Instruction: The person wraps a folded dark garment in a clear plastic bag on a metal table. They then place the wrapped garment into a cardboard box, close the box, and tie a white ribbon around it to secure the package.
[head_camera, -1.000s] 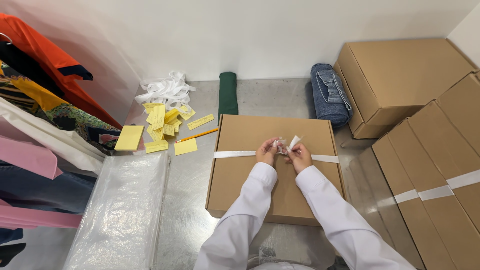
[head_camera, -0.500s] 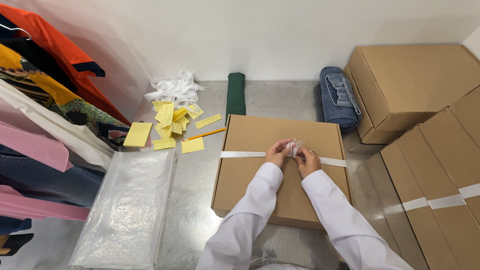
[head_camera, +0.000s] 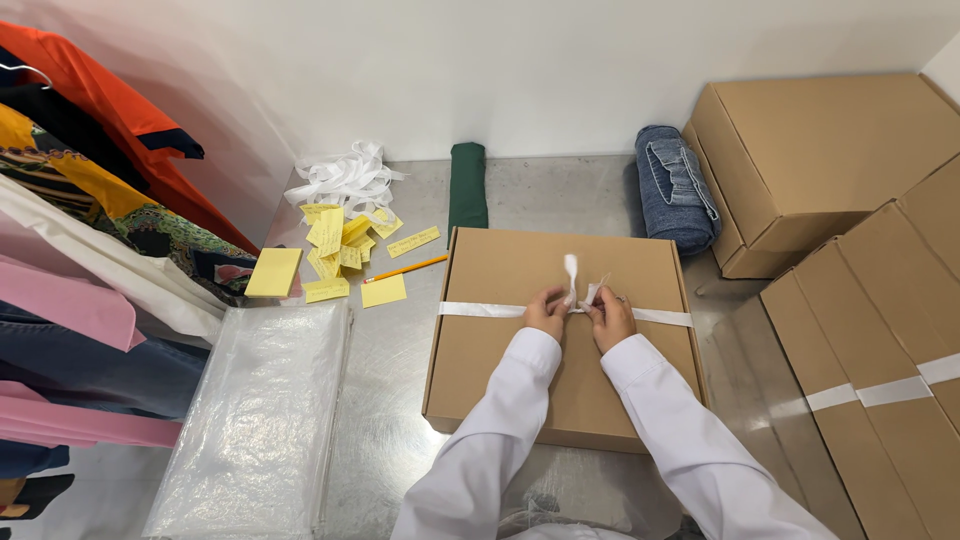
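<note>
At the centre of the frame, the left hand (head_camera: 545, 312) and right hand (head_camera: 610, 318) have drawn together, fingers pinching the ends of the white ribbon (head_camera: 478, 309) atop the flat cardboard box (head_camera: 500, 350) on the worktop (head_camera: 390, 400); the knot looks nearly closed.

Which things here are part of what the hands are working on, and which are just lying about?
In hand: left hand and right hand pinching the white ribbon on the flat cardboard box.

Lying about: yellow notes, pencil, loose ribbon pile, green roll, folded jeans, plastic bags, stacked boxes, hanging clothes.
</note>
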